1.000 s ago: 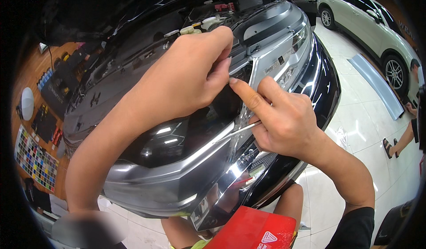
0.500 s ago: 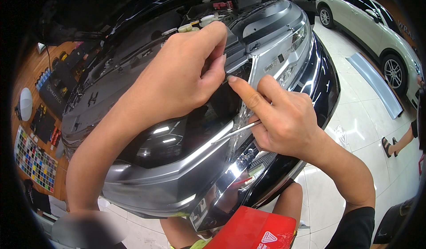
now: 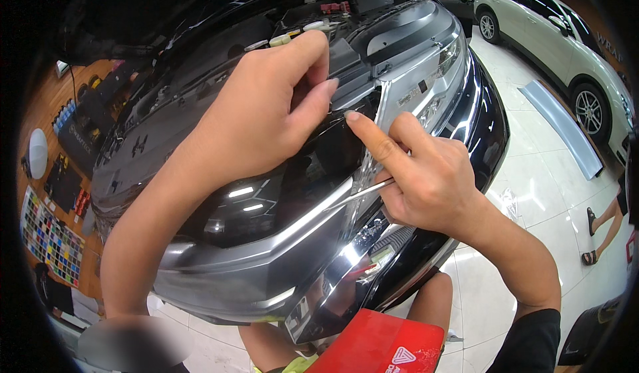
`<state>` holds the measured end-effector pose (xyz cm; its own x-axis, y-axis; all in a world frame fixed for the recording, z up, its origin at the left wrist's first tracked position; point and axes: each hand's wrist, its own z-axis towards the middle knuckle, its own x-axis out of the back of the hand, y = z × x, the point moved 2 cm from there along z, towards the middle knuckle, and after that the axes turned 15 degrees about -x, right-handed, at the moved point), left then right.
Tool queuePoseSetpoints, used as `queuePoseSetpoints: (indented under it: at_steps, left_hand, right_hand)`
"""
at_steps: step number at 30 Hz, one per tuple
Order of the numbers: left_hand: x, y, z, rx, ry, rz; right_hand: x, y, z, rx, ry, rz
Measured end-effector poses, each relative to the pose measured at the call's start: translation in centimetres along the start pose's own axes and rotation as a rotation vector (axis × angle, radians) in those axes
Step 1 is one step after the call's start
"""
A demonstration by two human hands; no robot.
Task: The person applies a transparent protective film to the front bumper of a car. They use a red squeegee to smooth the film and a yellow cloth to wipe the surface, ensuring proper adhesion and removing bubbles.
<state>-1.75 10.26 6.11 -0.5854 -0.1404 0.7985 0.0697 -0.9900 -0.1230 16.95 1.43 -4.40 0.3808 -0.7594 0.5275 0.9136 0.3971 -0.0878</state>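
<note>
In front of me is the front corner of a dark car (image 3: 253, 253), with clear headlight (image 3: 426, 107) and silver-grey trim. My left hand (image 3: 269, 107) hangs over the glossy black panel (image 3: 299, 180), its fingers curled and its thumb bent towards them. Whatever lies inside its grip is hidden. Just right of it, my right hand (image 3: 426, 173) points its index finger at the panel's edge beside the headlight. Its other fingers are wrapped round a thin metal rod-like tool (image 3: 363, 192), which sticks out to the lower left.
The engine bay (image 3: 319, 23) lies exposed beyond my hands. A red box-like object (image 3: 379, 343) is close to my body. At right are a white car (image 3: 552, 33), a long grey panel (image 3: 562, 130) on the tiled floor and another person's leg (image 3: 606, 233). Colour swatches (image 3: 50, 236) lie at left.
My left hand has shifted slightly to the left, and its thumb has drawn away from my right fingertip. My right hand stays nearly in place. The other person's legs have moved at the right.
</note>
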Motion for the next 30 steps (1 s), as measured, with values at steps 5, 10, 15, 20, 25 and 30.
queuePoseSetpoints:
  at_steps: [5,10,15,20,25,30]
  left_hand:
    - [0.6,0.2,0.3,0.029,-0.033,-0.027]
    - [-0.2,-0.8,-0.1,0.163,0.125,0.089]
    - [3.3,-5.2,-1.3,0.346,0.291,0.344]
    - [10.1,-2.0,-6.4,0.536,0.308,0.169]
    - [15.0,13.0,-19.0,0.523,-0.174,-0.535]
    - [10.4,17.8,-21.3,0.380,-0.656,-0.700]
  right_hand:
    - [-0.4,0.2,-0.3,-0.013,0.081,0.065]
    - [0.1,0.0,-0.6,-0.007,0.030,-0.009]
    - [0.0,-0.9,-0.3,-0.019,0.052,0.004]
    - [2.3,-1.0,-1.8,-0.342,0.058,0.281]
    - [6.5,-5.2,-8.0,-0.444,-0.153,0.580]
    - [5.5,-13.5,-11.1,-0.359,-0.518,0.883]
